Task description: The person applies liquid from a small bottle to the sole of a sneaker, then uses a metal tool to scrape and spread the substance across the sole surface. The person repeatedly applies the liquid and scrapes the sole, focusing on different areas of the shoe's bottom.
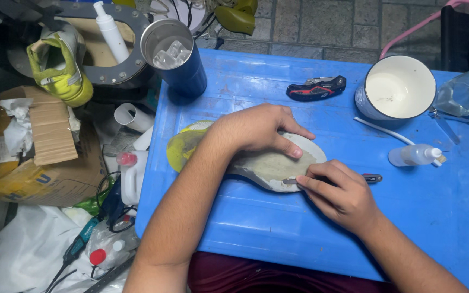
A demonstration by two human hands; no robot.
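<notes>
A yellow-heeled shoe sole with a grey, glue-stained underside (267,163) lies flat on the blue plastic board (256,233), near its middle. Left of the sole stands a dark blue metal tumbler holding ice (177,59). The left hand (256,130) presses on top of the sole, fingers spread flat, the forefinger tip close to the sole's front edge. At that front edge the right hand (340,192) pinches a slim metal-handled blade (370,177), fingers closed around it. If the blade skids off the hardened glue, it may nick that nearby forefinger or gouge the sole. Right of the sole sit a white enamel mug (400,87) and a small clear squeeze bottle (413,155).
</notes>
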